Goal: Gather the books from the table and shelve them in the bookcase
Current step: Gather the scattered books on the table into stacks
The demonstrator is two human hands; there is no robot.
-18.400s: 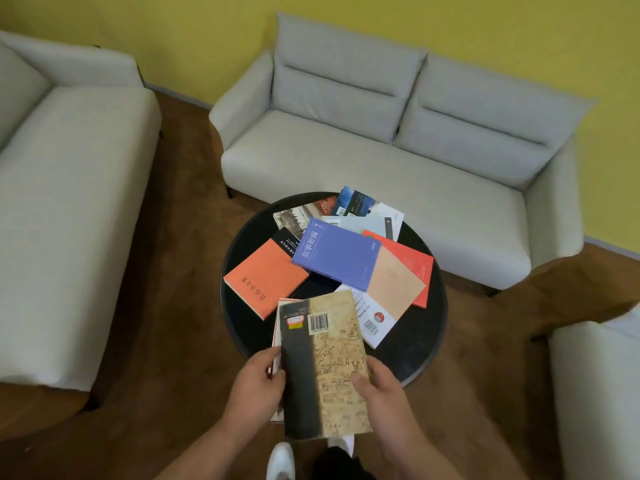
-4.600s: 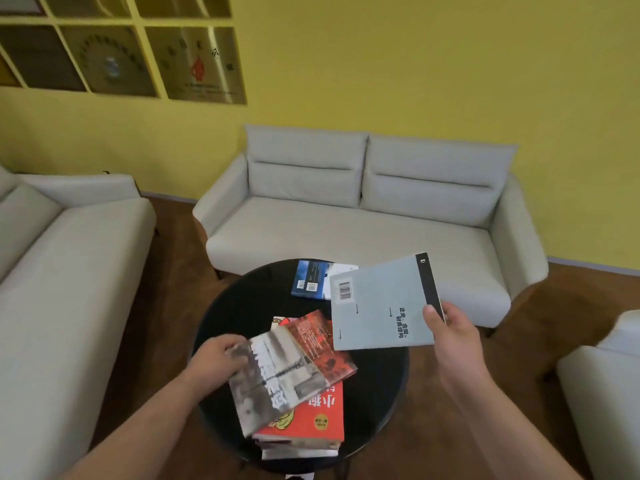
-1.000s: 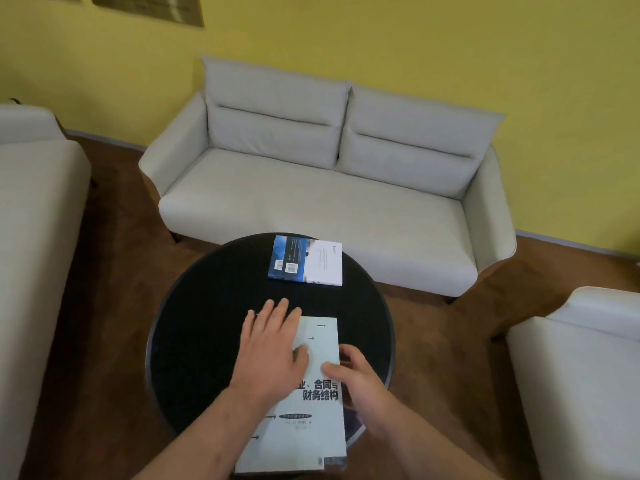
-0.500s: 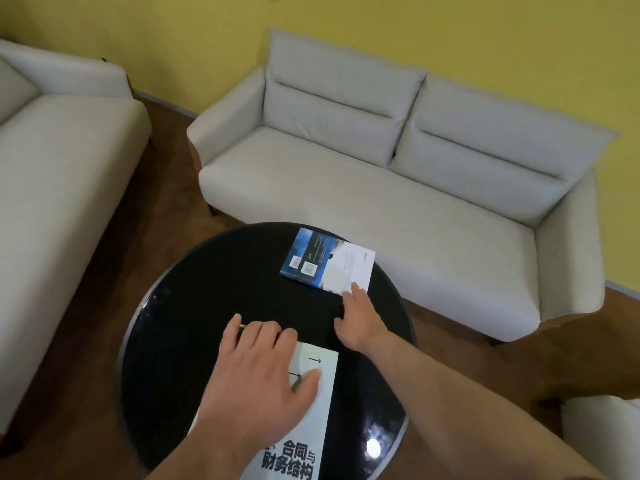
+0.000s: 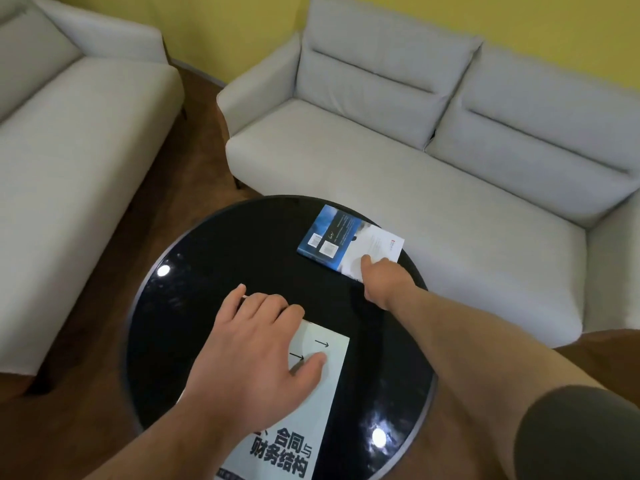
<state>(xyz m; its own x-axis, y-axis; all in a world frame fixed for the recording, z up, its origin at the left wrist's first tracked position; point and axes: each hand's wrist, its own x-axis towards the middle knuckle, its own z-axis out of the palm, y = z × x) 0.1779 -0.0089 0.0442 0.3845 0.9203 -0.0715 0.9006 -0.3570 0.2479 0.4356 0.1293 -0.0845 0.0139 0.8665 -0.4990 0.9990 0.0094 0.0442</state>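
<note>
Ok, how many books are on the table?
2: a pale book under the left hand, near side; a blue-and-white book at the right hand, far side. Others may hide beneath the pale one.

**Round table, two books, two hands**

- Table (image 5: 207,271): round, glossy black top with ceiling lights mirrored in it, standing on a brown floor (image 5: 194,181).
- Pale book (image 5: 311,410): near side of the table, face up, black Chinese characters and small arrows on the cover.
- Left hand (image 5: 256,358): palm down on the pale book's far left corner, thumb on the cover.
- Blue-and-white book (image 5: 341,237): far right of the table, lying flat, well apart from the pale book.
- Right hand (image 5: 381,282): at that book's near right corner, thumb on the cover, other fingers hidden.
- Dark sleeve (image 5: 581,434): on the right upper arm.
- Grey sofa (image 5: 381,150): beyond the table, against a yellow wall (image 5: 554,29).
- Second grey sofa (image 5: 69,133): at left.
</note>
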